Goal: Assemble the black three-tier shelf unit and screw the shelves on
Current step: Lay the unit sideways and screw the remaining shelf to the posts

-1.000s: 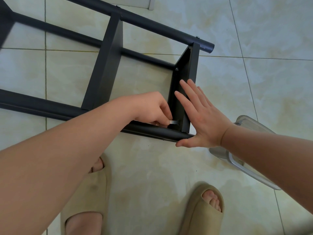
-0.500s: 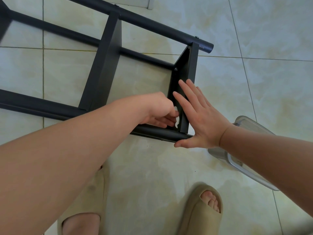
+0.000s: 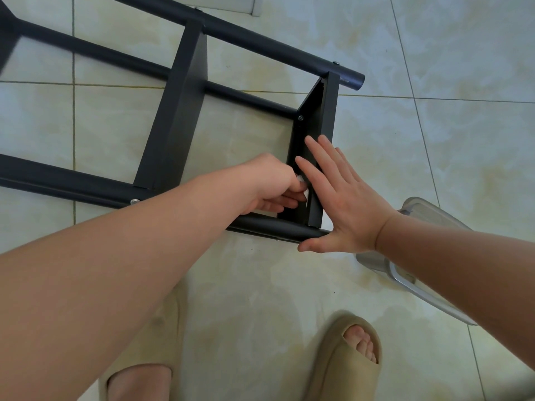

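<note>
The shelf unit (image 3: 179, 117) lies on the tiled floor (image 3: 434, 140). The left hand (image 3: 272, 183) pinches a metal key (image 3: 304, 193) inside the end shelf (image 3: 321, 117), now higher than a second ago. The right hand (image 3: 344, 204) stays flat against this shelf, fingers straight.

Home, by the look of it. Floor of large glossy cream tiles (image 3: 434, 68) with thin grout lines, spreading out on every side of both hands. Soft beige slippers (image 3: 344, 360) on bare feet, below the right hand (image 3: 347, 209). Clear plastic box (image 3: 399, 273) lying on the tiles under the right wrist. Flat-pack black shelf frame (image 3: 179, 111) laid on its side on the floor, beyond the left hand (image 3: 269, 186).
</note>
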A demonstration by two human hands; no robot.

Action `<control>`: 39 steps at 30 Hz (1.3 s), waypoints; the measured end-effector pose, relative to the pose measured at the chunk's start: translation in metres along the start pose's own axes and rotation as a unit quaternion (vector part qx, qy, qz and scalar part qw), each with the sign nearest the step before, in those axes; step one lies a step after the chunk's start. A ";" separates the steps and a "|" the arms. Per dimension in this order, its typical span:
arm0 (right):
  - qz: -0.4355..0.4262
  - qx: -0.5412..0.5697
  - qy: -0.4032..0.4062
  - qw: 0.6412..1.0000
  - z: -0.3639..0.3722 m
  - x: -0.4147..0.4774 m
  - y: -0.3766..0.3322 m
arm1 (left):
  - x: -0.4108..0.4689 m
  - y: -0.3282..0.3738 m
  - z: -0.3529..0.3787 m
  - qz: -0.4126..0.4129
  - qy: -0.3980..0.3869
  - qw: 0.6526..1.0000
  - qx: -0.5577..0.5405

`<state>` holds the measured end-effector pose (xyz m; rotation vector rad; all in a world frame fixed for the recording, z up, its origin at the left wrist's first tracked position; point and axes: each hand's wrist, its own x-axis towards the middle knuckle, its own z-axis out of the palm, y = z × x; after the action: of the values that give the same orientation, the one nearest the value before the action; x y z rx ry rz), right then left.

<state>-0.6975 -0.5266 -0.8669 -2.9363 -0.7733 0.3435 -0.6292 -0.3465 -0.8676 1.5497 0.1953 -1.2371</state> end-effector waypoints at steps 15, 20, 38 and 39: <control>0.004 -0.019 0.002 1.000 -0.002 -0.002 -0.002 | -0.003 -0.001 0.000 0.004 -0.020 1.000 0.008; 0.002 -0.011 0.001 1.000 -0.001 -0.002 -0.002 | -0.001 -0.002 -0.001 0.010 -0.020 1.000 0.011; 0.002 -0.005 -0.001 1.000 -0.001 -0.002 -0.002 | -0.001 -0.004 -0.008 0.048 -0.049 0.990 0.126; 0.002 -0.005 0.000 1.000 -0.001 -0.001 -0.002 | -0.001 -0.004 -0.010 0.054 -0.052 0.987 0.140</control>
<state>-0.6993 -0.5259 -0.8653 -2.9469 -0.7724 0.3410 -0.6266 -0.3366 -0.8704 1.7037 -0.1351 -1.2967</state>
